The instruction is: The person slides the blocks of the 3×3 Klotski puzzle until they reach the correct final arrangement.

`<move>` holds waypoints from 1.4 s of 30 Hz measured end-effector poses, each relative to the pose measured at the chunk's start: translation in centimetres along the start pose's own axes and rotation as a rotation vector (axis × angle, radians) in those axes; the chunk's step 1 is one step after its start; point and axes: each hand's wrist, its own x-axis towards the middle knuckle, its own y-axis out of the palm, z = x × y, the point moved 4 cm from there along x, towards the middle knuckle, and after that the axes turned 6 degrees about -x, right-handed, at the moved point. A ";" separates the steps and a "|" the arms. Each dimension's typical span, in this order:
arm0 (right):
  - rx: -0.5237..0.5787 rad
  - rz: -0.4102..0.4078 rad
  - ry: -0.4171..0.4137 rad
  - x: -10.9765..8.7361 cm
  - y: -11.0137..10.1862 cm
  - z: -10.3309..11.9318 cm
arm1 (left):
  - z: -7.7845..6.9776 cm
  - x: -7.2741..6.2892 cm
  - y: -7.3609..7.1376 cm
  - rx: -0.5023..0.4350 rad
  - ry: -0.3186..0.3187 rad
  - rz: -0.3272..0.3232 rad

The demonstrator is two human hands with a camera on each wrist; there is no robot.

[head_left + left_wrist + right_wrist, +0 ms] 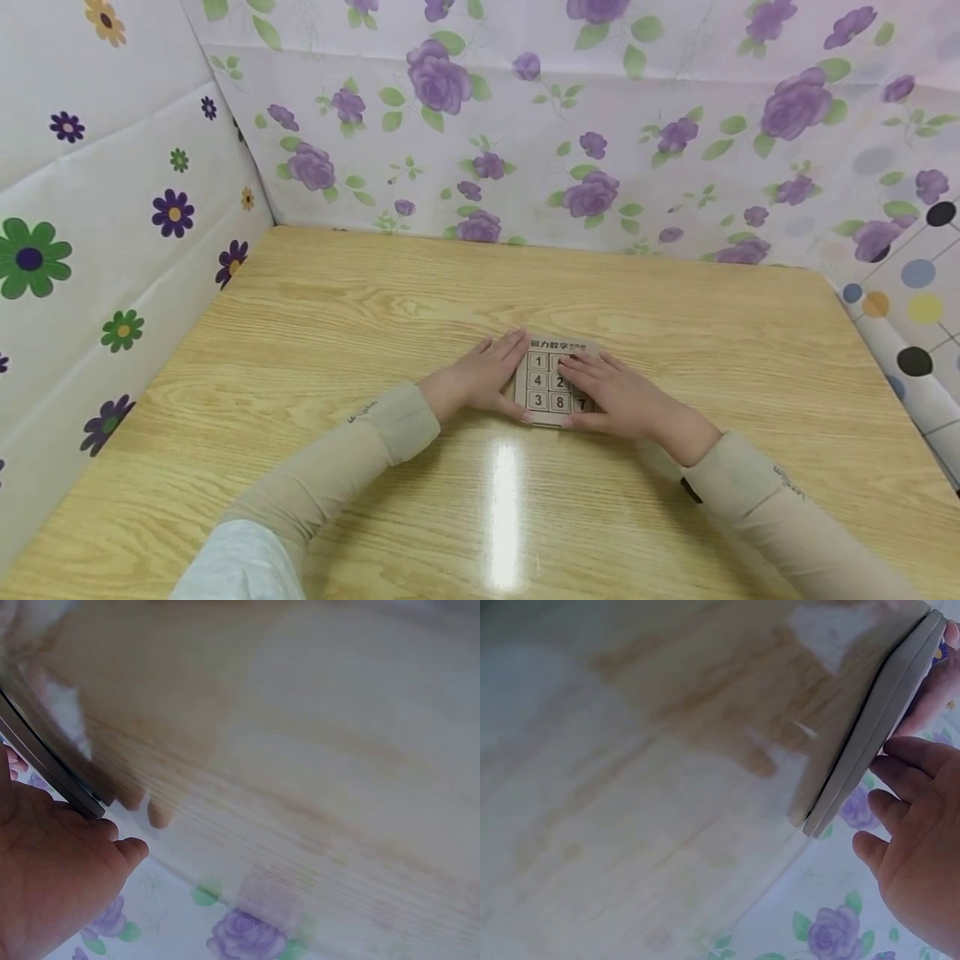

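Observation:
A number sliding puzzle [521,387] lies flat on the wooden table, its square number tiles in a beige frame with a printed heading along the far edge. The digits 1, 4, 2, 3, 8 and 7 can be read. Along the puzzle's left side rests my left hand [487,375], fingers straight near the far corner and thumb at the near corner. My right hand [618,396] covers the right side, its extended fingertips on the tiles and its thumb by the near edge. Tiles under it are hidden. The wrist views show the puzzle's edge [877,720] beside the fingers.
The wood-grain table [337,317] extends around the puzzle on all sides. Flower-patterned cloth [480,133] hangs behind it, with more patterned cloth [97,250] at the left and right. A small black object [691,490] shows beside the right sleeve.

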 end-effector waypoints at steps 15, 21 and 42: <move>-0.035 -0.020 0.006 -2.5 -0.6 -0.3 | 0.0 0.1 0.0 0.016 0.013 -0.007; -0.070 -0.013 -0.012 -3.4 -0.6 0.1 | 0.1 0.1 0.0 0.006 0.008 -0.003; -0.166 -0.040 0.065 -2.6 -0.1 0.8 | 0.0 0.0 0.1 -0.007 -0.002 0.001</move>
